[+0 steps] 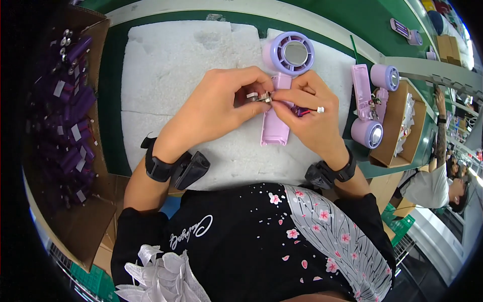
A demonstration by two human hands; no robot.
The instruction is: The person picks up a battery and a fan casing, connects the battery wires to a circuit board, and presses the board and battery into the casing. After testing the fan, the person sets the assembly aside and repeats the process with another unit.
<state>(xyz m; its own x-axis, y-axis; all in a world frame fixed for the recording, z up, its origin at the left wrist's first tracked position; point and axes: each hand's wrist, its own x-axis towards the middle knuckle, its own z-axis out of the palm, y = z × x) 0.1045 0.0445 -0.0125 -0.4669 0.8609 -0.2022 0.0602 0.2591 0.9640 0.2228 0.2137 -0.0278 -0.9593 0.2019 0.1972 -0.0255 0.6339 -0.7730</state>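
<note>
Between my hands, above a white foam pad, is a small circuit board (263, 97). My left hand (221, 98) pinches its left side between thumb and fingers. The fingertips of my right hand (309, 108) are closed at its right edge, and a wire lead with a white connector (320, 109) sticks out past those fingers. Beneath the hands lies a pink handheld-fan handle shell (275, 128), partly covered by them. Its round lilac fan head (292, 53) points away from me.
A cardboard box (95, 166) of purple-wrapped battery cells (75, 121) stands at left. On the right are opened fan bodies (361, 93) beside a cardboard box (395, 143) of small parts. The white foam pad (166, 75) covers the green table. A co-worker (427, 186) is at far right.
</note>
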